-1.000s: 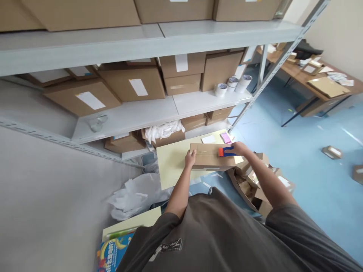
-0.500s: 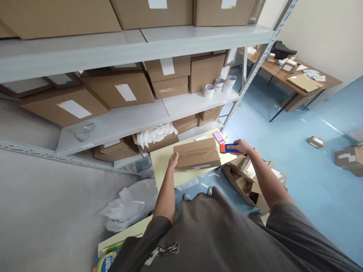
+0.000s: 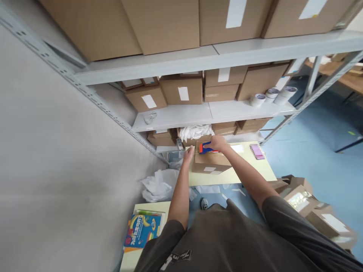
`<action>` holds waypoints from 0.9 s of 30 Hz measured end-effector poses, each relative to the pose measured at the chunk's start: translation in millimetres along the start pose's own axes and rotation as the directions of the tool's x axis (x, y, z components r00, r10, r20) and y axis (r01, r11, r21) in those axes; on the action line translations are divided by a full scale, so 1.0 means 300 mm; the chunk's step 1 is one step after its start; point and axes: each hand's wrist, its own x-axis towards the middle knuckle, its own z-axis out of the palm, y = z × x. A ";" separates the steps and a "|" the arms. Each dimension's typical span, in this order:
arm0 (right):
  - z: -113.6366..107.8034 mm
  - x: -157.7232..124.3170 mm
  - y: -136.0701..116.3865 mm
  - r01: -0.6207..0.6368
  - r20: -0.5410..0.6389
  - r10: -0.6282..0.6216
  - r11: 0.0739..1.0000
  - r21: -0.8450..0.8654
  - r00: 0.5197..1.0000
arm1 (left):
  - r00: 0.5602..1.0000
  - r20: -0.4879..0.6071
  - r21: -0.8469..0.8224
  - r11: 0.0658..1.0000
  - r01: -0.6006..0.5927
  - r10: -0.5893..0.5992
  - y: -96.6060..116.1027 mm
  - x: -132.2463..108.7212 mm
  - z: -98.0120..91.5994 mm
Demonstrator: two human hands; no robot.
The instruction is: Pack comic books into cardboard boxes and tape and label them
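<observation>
A brown cardboard box (image 3: 212, 161) rests on a pale yellow table (image 3: 255, 172), with tape along its top and white labels on its near side. My right hand (image 3: 218, 143) is closed round a blue and orange tape dispenser (image 3: 204, 147), which is over the top of the box towards its left end. At the box's left end is my left hand (image 3: 188, 154), thumb up against the edge; its other fingers are mostly hidden. A pink-purple item (image 3: 257, 151) lies on the table to the right.
Grey shelving (image 3: 181, 118) with cardboard boxes, tape rolls (image 3: 258, 99) and white gloves (image 3: 195, 132) stands ahead. White bags (image 3: 161, 185) lie at the left, books (image 3: 143, 230) on a lower-left table. Opened boxes (image 3: 309, 204) pile up at the right.
The view has turned left. My right hand has carried the dispenser from the box's right end to its left part. My left hand remains by the left end.
</observation>
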 end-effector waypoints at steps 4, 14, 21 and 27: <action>0.053 0.018 -0.117 0.001 0.012 -0.001 1.000 -0.019 1.000 | 0.998 0.067 -0.066 0.998 0.009 -0.004 0.011 -0.045 0.010; 0.035 -0.033 0.019 -0.016 0.094 0.016 1.000 0.002 0.995 | 0.997 0.055 0.186 0.982 0.035 -0.046 0.083 -0.073 0.112; -0.073 -0.229 0.721 -0.273 0.054 0.283 0.951 -0.148 0.958 | 0.999 0.021 0.282 0.959 0.028 -0.036 0.085 -0.054 0.143; -0.038 -0.274 0.905 -0.383 0.000 0.386 0.915 -0.124 0.922 | 0.999 0.029 0.294 0.955 0.030 -0.040 0.086 -0.019 0.147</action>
